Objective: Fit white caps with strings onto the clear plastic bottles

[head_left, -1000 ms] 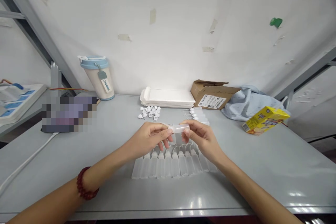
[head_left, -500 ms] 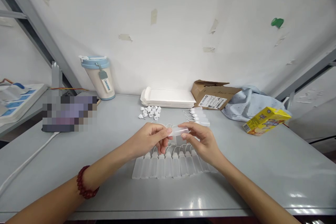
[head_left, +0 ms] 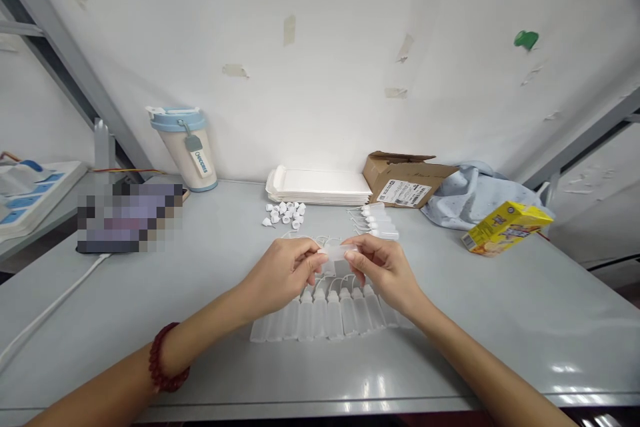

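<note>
Between my two hands is a small translucent plastic squeeze bottle (head_left: 338, 253), held sideways above the table. My left hand (head_left: 285, 273) pinches its left, neck end; whether a cap sits under those fingers is hidden. My right hand (head_left: 384, 270) is closed around its right end, thumb in front. Just below lies a row of similar bottles (head_left: 320, 317), with thin white straps curving from their necks. My left hand covers the tops of those at the left. Beyond my hands lies a pile of white caps (head_left: 286, 213). Several capped bottles (head_left: 381, 220) lie farther right.
At the back stand a stack of white trays (head_left: 320, 185), an opened cardboard box (head_left: 400, 187) and bunched blue cloth (head_left: 470, 197). A yellow carton (head_left: 507, 229) lies tilted at right. To the left are a tumbler (head_left: 184, 150), a phone (head_left: 130, 219) with a cable, and a power strip (head_left: 40, 197).
My left hand has turned, its fingers curling inward at the bottle's neck end and now covering the tops of the left bottles in the row. My right hand keeps its hold with little movement.
</note>
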`<state>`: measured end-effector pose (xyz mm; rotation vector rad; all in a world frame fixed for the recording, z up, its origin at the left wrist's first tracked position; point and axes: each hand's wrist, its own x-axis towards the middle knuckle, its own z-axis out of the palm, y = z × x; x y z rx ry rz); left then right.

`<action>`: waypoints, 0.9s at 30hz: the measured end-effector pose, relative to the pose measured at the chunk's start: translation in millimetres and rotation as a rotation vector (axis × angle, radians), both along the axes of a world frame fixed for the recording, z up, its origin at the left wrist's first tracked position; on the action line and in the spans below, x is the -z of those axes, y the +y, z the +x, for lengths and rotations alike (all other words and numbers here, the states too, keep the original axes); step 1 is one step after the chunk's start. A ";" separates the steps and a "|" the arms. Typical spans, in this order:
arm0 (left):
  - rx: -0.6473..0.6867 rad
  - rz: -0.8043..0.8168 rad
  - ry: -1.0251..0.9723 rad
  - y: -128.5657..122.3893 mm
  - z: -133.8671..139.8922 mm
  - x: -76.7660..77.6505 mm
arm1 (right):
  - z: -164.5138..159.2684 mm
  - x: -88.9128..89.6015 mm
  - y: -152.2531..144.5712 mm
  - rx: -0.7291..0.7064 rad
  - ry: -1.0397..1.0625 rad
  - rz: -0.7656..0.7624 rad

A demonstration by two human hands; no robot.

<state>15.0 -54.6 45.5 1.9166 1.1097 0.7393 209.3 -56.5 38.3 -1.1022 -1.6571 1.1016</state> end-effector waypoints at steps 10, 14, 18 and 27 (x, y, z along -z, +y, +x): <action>-0.007 0.506 0.129 -1.2 2.9 15.3 | -1.5 -4.3 1.2 -0.014 0.185 -0.224; -0.005 0.317 0.091 -1.8 3.6 8.9 | -0.8 -1.2 2.9 -0.033 0.233 -0.234; 0.059 -0.121 -0.104 -0.7 1.8 -0.4 | 0.4 -0.7 2.7 -0.057 0.221 -0.184; 0.147 -0.480 -0.352 5.0 -0.6 -0.6 | 1.4 -1.9 1.0 -0.081 0.163 -0.018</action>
